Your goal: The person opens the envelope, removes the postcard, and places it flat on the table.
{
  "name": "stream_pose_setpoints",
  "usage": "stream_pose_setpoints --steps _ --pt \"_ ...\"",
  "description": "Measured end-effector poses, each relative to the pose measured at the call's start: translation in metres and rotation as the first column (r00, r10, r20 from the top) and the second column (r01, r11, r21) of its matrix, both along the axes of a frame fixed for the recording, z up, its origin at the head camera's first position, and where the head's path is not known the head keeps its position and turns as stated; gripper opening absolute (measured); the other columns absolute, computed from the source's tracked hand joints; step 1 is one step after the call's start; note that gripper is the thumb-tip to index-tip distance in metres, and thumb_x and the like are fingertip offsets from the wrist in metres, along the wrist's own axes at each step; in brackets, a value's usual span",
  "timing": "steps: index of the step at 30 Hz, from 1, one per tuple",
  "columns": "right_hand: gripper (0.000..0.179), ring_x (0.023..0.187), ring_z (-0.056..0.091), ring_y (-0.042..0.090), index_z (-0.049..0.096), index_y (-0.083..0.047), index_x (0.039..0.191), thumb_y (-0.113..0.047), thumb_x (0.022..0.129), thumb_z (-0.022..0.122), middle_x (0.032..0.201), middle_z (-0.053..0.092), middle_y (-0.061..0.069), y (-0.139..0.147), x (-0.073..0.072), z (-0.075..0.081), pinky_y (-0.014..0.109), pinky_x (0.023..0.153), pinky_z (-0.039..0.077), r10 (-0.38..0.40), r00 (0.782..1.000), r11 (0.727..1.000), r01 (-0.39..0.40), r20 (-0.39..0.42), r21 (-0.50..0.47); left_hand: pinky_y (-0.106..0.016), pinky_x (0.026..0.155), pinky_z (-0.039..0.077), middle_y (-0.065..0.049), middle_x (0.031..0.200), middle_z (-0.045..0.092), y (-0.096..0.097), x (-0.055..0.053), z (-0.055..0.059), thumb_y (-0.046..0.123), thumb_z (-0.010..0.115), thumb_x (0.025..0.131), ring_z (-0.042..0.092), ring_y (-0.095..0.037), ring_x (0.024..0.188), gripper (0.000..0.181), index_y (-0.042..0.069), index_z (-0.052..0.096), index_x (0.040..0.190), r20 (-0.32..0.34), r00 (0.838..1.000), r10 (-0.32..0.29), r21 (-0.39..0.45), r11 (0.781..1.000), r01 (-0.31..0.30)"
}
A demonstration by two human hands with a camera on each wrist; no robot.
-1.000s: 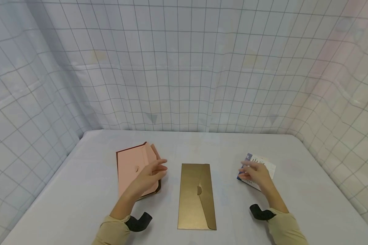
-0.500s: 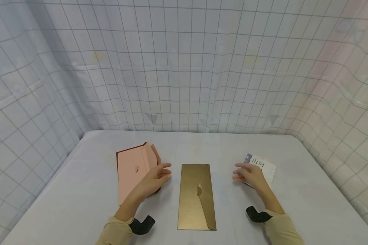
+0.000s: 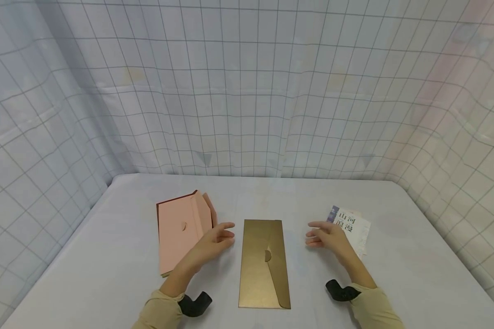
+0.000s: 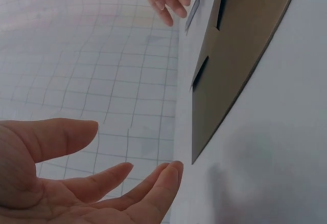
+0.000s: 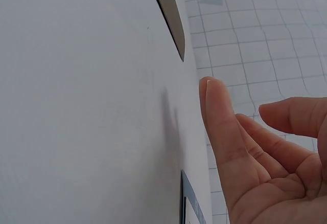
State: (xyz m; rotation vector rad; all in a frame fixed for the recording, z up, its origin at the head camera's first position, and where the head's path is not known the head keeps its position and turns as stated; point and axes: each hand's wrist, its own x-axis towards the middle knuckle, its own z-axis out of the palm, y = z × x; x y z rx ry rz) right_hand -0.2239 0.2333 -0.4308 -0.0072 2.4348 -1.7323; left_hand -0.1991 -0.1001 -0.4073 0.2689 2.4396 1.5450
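A gold envelope [image 3: 257,269] lies lengthwise in the middle of the table, its flap tab near the centre. My left hand [image 3: 212,245] hovers to its left with loosely bent fingers and holds nothing. Partly behind that hand is a stack of pink envelopes [image 3: 174,233]. On the other side, my right hand [image 3: 329,238] is raised over the table between the gold envelope and some printed cards [image 3: 351,226], covering part of them. In the left wrist view, thumb and fingers are spread apart, short of the gold envelope [image 4: 240,45]. The right wrist view shows an unfilled right hand [image 5: 265,157].
The white table [image 3: 280,196] runs back to a grid-patterned curtain [image 3: 247,114], which also encloses both sides. A black wrist strap [image 3: 195,305] sits at the left cuff and another strap [image 3: 340,291] at the right.
Both hands have moved inward toward the gold envelope, the left one rightward and the right one leftward. More of the printed cards is uncovered. The envelopes have stayed put.
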Motion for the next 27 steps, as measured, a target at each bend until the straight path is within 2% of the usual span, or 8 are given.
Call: stream_pose_setpoints --steps 9,17,21,27 --pt "0.04 0.074 0.069 0.01 0.047 0.014 0.128 -0.007 0.094 0.048 0.098 0.068 0.021 -0.007 0.002 -0.002 0.023 0.07 0.056 0.05 0.999 0.997 -0.05 -0.001 -0.054 -0.044 0.094 0.045 -0.023 0.122 0.056 0.002 0.001 -0.004 0.011 0.053 0.093 0.054 -0.032 0.115 0.047 -0.002 0.042 0.136 0.012 1.0 -0.023 0.016 1.0 0.023" --pt "0.038 0.077 0.07 0.011 0.049 0.013 0.127 -0.007 0.094 0.047 0.099 0.068 0.02 -0.013 0.003 -0.005 0.025 0.072 0.056 0.07 0.997 0.996 -0.069 0.016 -0.056 -0.037 0.088 0.047 -0.023 0.12 0.058 0.003 0.0 -0.008 0.012 0.055 0.092 0.056 -0.026 0.107 0.048 -0.004 0.041 0.135 0.036 0.997 -0.068 0.007 0.998 0.068" --pt "0.041 0.079 0.07 0.011 0.046 0.015 0.128 -0.008 0.095 0.048 0.1 0.067 0.022 -0.016 0.005 -0.006 0.026 0.074 0.056 0.115 0.993 0.991 -0.114 0.016 -0.075 -0.035 0.086 0.047 -0.023 0.119 0.058 0.003 0.0 -0.009 0.014 0.056 0.091 0.057 -0.024 0.105 0.05 -0.006 0.04 0.135 0.041 0.995 -0.091 0.003 0.996 0.091" --pt "0.042 0.083 0.07 0.014 0.043 0.017 0.129 -0.008 0.095 0.046 0.105 0.064 0.028 -0.019 0.007 -0.006 0.026 0.077 0.056 0.17 0.985 0.981 -0.168 0.013 -0.098 -0.036 0.086 0.047 -0.023 0.12 0.058 0.004 0.0 -0.012 0.014 0.056 0.091 0.057 -0.023 0.104 0.05 -0.005 0.041 0.135 0.058 0.994 -0.091 0.013 0.996 0.091"
